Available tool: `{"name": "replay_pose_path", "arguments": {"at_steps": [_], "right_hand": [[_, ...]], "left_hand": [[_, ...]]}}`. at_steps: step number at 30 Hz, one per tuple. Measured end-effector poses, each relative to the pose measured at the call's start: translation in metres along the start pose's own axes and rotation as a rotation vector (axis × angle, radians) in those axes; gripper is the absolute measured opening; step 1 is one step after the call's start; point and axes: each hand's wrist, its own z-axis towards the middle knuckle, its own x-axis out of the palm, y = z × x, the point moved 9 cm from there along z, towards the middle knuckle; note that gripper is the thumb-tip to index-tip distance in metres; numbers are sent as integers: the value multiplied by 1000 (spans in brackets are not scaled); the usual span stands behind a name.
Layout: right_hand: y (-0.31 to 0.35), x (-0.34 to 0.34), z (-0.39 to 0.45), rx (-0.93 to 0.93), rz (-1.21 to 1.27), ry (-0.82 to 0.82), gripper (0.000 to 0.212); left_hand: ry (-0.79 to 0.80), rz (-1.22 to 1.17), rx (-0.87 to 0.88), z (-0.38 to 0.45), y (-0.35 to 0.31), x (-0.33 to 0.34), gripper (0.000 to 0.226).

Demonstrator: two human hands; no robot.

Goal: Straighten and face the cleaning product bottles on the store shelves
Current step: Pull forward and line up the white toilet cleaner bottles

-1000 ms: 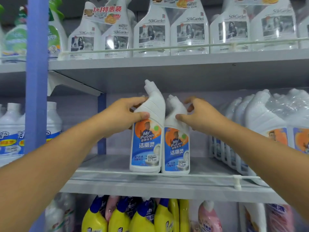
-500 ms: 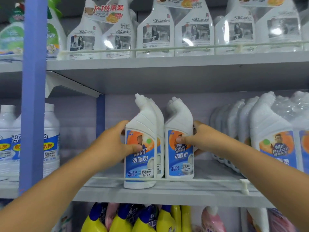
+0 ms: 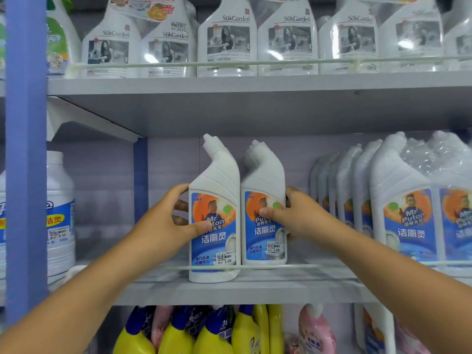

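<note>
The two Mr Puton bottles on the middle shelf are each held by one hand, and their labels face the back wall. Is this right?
Not quite. The left hand and right hand each hold a Mr Puton bottle, but the head view shows the labels facing forward.

A blue upright post (image 3: 25,159) is seen at left; a thin white rail (image 3: 306,265) is fixed along the shelf edge.

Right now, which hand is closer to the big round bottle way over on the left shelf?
Left. The left hand grips a toilet cleaner bottle just right of the round bottle; the right hand holds the next bottle, farther right.
</note>
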Motion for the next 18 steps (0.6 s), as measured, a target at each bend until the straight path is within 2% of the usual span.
{"name": "replay_pose_path", "arguments": {"at_steps": [2,4,6,9,12,15,18], "right_hand": [[-4,2,-3,8,16,11,39],[-7,4,-7,13,25,8,37],[-11,6,-9,14,67,2,33],[-13,6,-10,-4,118,-24,28],[-10,8,-13,-6,118,-21,27],[-9,7,-15,-1,113,-11,28],[-15,-8,-8,36,247,-107,39]], "left_hand": [[-29,0,-19,-6,7,-1,81],[-27,-114,-89,-7,21,3,85],[-9,-215,-146,-8,29,11,68],[-8,-239,-146,-9,30,15,31],[7,-251,-184,-12,31,15,24],[53,-313,-223,-11,37,13,43],[21,-530,-280,9,49,2,83]]}}
